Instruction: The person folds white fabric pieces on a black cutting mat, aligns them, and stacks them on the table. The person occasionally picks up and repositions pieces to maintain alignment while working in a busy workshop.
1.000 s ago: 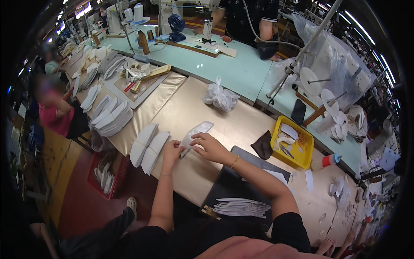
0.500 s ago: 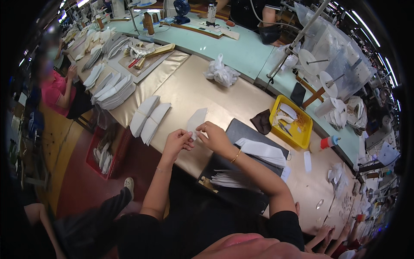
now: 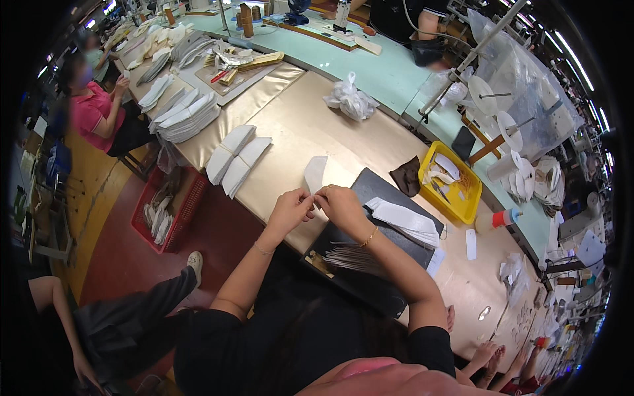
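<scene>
A white, curved fabric piece [image 3: 316,173] stands up between my hands over the table, its lower end pinched in the fingertips. My left hand [image 3: 291,210] is closed on that lower end from the left. Close against it, my right hand [image 3: 339,206] pinches the same end from the right. Just right of my hands lies a black board [image 3: 389,188] bearing a stack of white fabric strips [image 3: 409,221]. Nearer my body, a fanned bunch of white pieces [image 3: 356,257] rests on a black surface. Two tied bundles of white curved pieces [image 3: 239,158] lie to the left.
A yellow tray [image 3: 471,210] holds scissors and scraps, beside a dark cloth [image 3: 405,177] and a red-capped bottle [image 3: 498,220]. A crumpled plastic bag [image 3: 351,99] lies farther back. Large white stacks [image 3: 188,119] sit at left, above a red basket [image 3: 188,208]. A co-worker in pink [image 3: 96,115] sits left.
My hands have come closer together and moved slightly right with the white piece, which now stands more upright. The whole view has shifted a little.
</scene>
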`<action>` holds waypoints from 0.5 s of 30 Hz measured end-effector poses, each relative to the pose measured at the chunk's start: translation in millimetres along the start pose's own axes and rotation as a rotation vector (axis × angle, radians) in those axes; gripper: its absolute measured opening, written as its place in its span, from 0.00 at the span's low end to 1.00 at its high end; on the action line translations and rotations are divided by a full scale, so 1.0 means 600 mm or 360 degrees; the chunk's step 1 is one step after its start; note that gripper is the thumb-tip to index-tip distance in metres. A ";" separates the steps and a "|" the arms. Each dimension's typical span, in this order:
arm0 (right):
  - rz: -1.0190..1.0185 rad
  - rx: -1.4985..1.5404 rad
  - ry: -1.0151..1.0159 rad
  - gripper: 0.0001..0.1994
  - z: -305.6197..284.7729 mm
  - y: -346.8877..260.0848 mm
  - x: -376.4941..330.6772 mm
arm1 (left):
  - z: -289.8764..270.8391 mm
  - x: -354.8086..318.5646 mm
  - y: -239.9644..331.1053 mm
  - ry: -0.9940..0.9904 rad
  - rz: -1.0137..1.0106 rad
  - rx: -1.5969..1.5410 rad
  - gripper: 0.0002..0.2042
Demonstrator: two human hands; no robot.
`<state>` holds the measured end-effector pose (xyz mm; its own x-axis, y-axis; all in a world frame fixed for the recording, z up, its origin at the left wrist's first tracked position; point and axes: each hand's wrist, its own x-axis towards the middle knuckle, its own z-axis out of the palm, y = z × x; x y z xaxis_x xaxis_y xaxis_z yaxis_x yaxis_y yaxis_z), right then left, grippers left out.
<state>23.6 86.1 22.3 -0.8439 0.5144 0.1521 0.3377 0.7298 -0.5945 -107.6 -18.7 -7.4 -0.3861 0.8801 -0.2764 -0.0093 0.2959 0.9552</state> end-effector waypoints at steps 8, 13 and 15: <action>-0.0007 0.0062 -0.0046 0.09 -0.008 0.004 -0.005 | 0.009 -0.006 0.008 0.0006 0.0003 0.0026 0.10; 0.0036 0.0070 -0.0045 0.10 -0.008 0.008 -0.004 | 0.011 -0.007 0.009 0.0001 0.0127 0.0233 0.10; 0.0037 0.0041 -0.0038 0.10 -0.007 0.010 -0.004 | 0.013 -0.006 0.010 0.0006 0.0153 0.0276 0.11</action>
<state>29.4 91.1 21.7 -0.8459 0.5198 0.1194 0.3466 0.7060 -0.6176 -99.0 -17.0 -1.4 -0.3811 0.9060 -0.1842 0.1866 0.2706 0.9444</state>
